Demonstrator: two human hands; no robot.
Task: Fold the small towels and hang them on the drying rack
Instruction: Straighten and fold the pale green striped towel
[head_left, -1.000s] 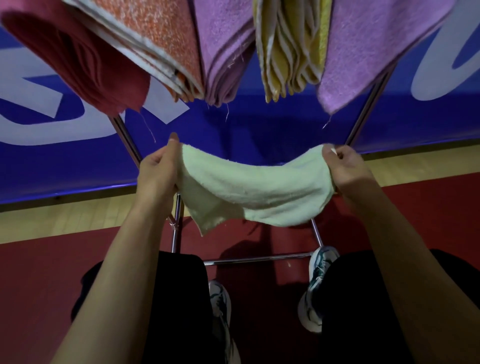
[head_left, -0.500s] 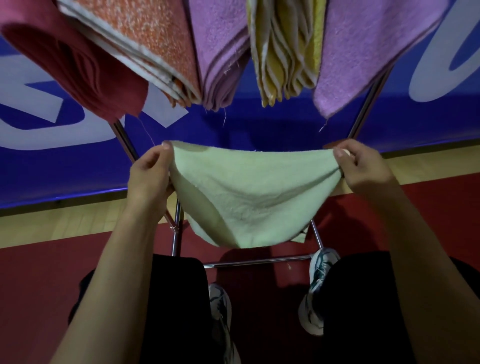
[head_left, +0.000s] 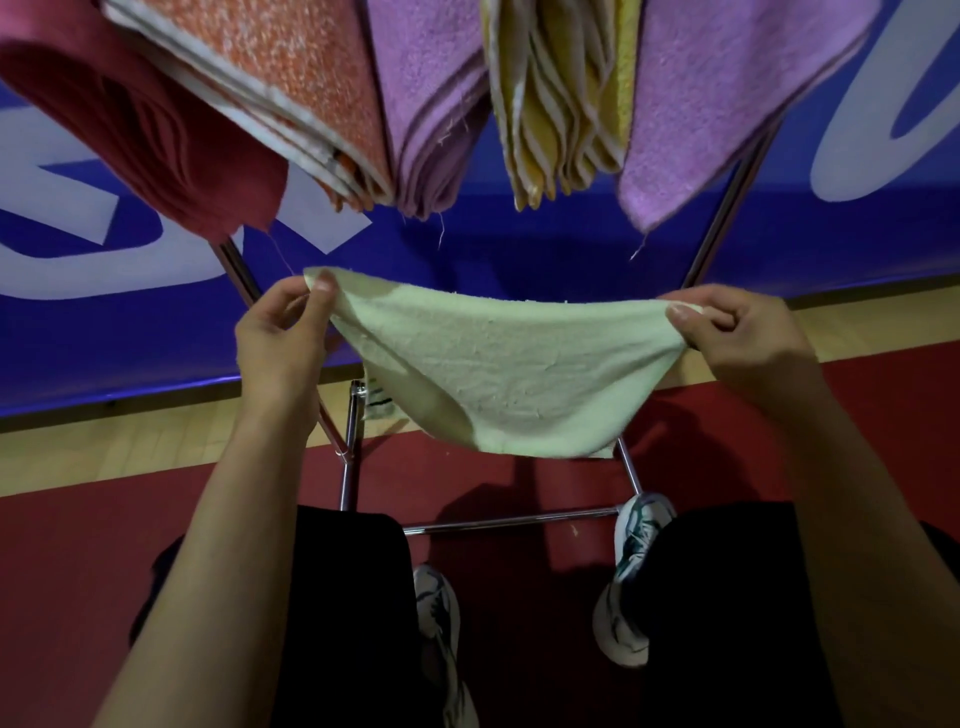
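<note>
**One towel left in hand, five already up**

Left hand (head_left: 280, 332) and right hand (head_left: 737, 332) each pinch a top corner of the pale green terry towel (head_left: 498, 379), stretched below the chrome drying rack (head_left: 348, 441). Five folded towels hang above (green one's not folded yet).

Both bare forearms extended forward, left hand (head_left: 283, 332) and right hand (head_left: 743, 332) level, well apart, each pinching a pale green towel (head_left: 498, 374) corner, thumb over fingers

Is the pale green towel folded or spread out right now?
Folded, it seems: pale green towel sags between left hand and right hand, doubled layer at its lower edge.
</note>
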